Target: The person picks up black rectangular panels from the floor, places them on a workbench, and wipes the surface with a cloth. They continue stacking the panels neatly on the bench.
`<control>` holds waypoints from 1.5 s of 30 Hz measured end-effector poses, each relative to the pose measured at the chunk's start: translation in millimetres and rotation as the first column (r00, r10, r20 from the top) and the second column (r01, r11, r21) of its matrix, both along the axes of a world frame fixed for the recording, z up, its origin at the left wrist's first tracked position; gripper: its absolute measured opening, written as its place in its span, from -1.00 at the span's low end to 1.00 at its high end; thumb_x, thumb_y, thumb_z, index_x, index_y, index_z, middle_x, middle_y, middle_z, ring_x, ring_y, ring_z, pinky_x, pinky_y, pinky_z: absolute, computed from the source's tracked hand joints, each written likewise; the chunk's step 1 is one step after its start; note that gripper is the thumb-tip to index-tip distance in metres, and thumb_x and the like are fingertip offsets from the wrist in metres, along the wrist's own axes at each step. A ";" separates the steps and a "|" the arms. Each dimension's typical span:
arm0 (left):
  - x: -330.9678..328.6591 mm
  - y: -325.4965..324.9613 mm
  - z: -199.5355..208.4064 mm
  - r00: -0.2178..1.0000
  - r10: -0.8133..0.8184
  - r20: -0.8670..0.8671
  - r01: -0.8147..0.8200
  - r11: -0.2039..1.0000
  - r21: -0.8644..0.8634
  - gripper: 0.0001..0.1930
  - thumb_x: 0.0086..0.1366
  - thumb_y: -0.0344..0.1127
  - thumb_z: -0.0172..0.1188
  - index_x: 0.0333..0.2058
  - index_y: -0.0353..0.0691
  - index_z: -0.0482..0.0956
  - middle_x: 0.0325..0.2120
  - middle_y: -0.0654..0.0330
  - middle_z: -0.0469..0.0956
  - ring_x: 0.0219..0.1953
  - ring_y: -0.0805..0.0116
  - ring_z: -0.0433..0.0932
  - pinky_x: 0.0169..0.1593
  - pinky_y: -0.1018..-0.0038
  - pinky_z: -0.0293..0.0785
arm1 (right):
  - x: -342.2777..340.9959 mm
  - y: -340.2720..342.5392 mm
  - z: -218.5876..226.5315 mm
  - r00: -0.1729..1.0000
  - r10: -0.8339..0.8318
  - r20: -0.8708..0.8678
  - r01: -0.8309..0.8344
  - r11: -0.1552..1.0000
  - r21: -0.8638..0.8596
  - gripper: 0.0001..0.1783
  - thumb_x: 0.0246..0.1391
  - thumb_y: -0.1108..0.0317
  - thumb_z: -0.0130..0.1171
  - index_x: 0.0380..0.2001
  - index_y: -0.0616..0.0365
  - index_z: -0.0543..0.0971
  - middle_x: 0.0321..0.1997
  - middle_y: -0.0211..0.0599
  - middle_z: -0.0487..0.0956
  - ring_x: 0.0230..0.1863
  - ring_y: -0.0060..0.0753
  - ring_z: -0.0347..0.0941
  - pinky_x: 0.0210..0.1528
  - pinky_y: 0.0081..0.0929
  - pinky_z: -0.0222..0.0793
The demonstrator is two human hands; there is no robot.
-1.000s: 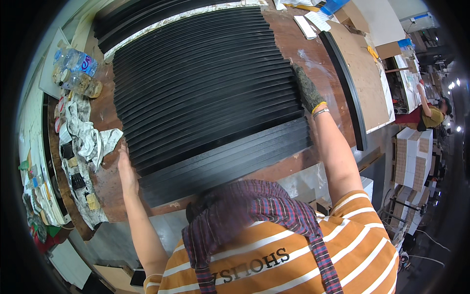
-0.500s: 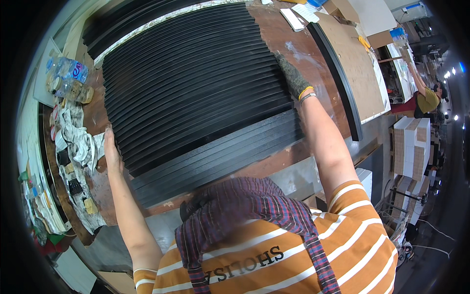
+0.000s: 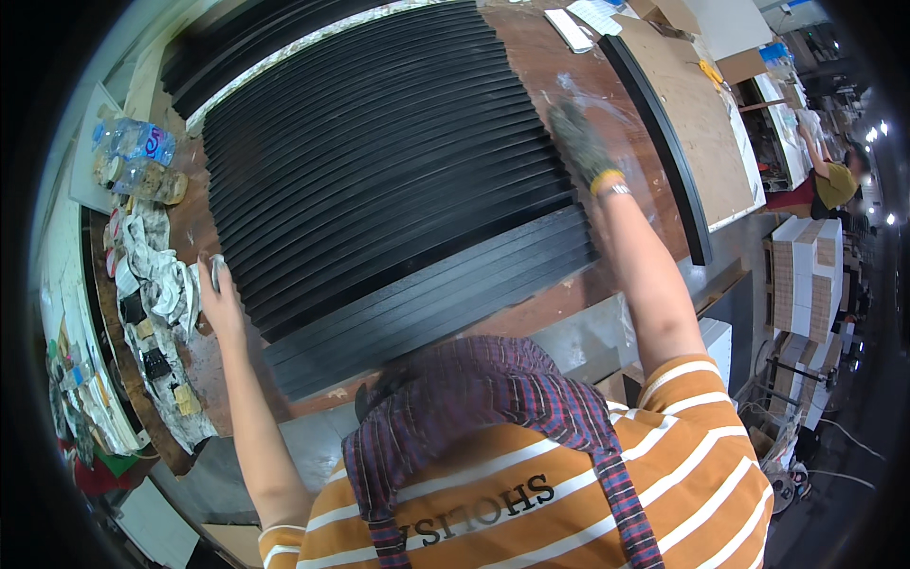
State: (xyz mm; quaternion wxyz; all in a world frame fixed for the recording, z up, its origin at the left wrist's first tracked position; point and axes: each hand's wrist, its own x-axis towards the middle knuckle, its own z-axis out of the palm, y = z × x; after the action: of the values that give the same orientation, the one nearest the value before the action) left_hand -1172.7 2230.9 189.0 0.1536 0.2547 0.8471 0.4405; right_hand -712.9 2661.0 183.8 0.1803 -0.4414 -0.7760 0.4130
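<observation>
A wide row of long black strips (image 3: pixel 379 161) lies side by side on the brown worktable, with flatter dark grey strips (image 3: pixel 436 289) along the near side. My bare left hand (image 3: pixel 221 302) is at the row's near left end. Between its thumb and fingers shows a small pale grey thing that I cannot make out. My right hand (image 3: pixel 582 147), in a dark grey knitted glove with a yellow cuff, is just off the strips' right ends. Its fingers point away from me, stretched out and a little blurred, and no object shows in them.
Left of the row lie crumpled white cloths (image 3: pixel 156 275) and plastic bottles (image 3: pixel 142 156). More black strips (image 3: pixel 237 47) lie at the far side. A long black bar (image 3: pixel 654 142) runs along the right, beside a brown board (image 3: pixel 687 123). Another person (image 3: pixel 834 185) works at far right.
My right hand has moved right, away from the strip ends it was touching. My left hand has turned and its fingers have bent, with a pale thing now showing between them.
</observation>
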 end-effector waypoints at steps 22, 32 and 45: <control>112.5 -92.3 -3.3 0.998 0.040 -0.038 -0.040 0.999 0.021 -0.34 0.59 0.00 -0.23 0.44 -0.37 0.04 0.44 -0.06 0.14 0.50 0.07 0.04 0.50 0.12 -0.15 | 58.8 -111.3 -3.9 0.975 -0.198 0.098 0.193 0.980 0.052 -0.28 0.30 0.04 0.18 0.38 0.22 0.31 0.39 -0.03 0.42 0.41 -0.12 0.32 0.40 -0.31 0.20; 138.9 -112.8 -6.3 0.883 0.056 0.466 -0.198 0.944 0.262 -0.30 0.60 0.09 -0.30 0.42 -0.43 0.09 0.45 0.02 0.12 0.48 0.20 0.06 0.49 0.33 -0.07 | 102.6 -137.9 -38.0 0.987 -0.155 -0.034 0.156 0.987 0.033 -0.40 0.37 0.12 0.08 0.34 0.21 0.36 0.41 -0.09 0.39 0.42 -0.16 0.28 0.43 -0.30 0.14; 123.6 -105.5 -9.4 0.910 0.115 0.399 -0.243 0.926 0.289 -0.39 0.58 -0.10 -0.06 0.37 -0.48 0.19 0.36 0.01 0.29 0.37 0.26 0.27 0.42 0.40 0.12 | 87.3 -145.8 -29.6 0.972 -0.236 -0.025 0.237 0.962 0.135 -0.45 0.33 0.15 0.11 0.27 0.25 0.44 0.33 -0.02 0.47 0.36 -0.07 0.34 0.39 -0.24 0.18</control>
State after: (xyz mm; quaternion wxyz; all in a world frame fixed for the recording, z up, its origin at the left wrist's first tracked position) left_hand -1049.1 2125.4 179.7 0.2256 0.1083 0.7354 0.6297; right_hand -625.7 2515.2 154.2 0.2615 -0.5155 -0.7435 0.3362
